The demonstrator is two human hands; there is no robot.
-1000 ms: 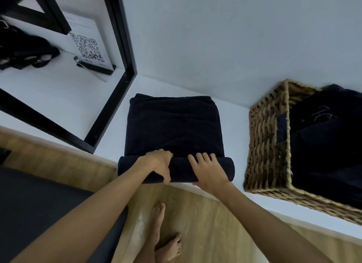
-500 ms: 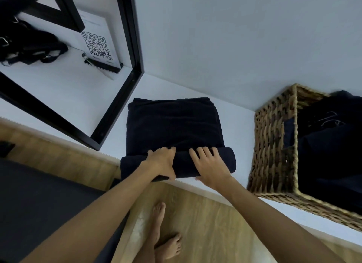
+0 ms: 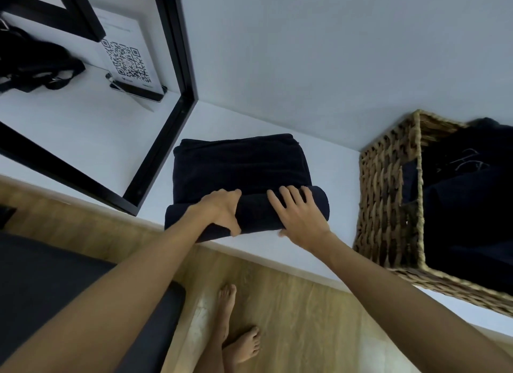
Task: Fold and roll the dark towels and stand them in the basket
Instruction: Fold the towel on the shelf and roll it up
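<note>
Left side: a QR-code card (image 3: pixel 126 64) stands behind a black frame (image 3: pixel 177 67), well clear of your work.
Left hand (image 3: pixel 219 211): your fingers curl over the roll, thumb tucked under its near side.
Towel (image 3: pixel 241 164): folded, lying at the front edge of the surface (image 3: pixel 222 117); the roll looks barely begun, with most of the length flat.
Right hand (image 3: pixel 299 217): your fingers lie spread and straight, pressing the roll.
Basket (image 3: pixel 388 200): right of the towel, already holding dark cloth.
Left to do: finish rolling, then stand it inside.
</note>
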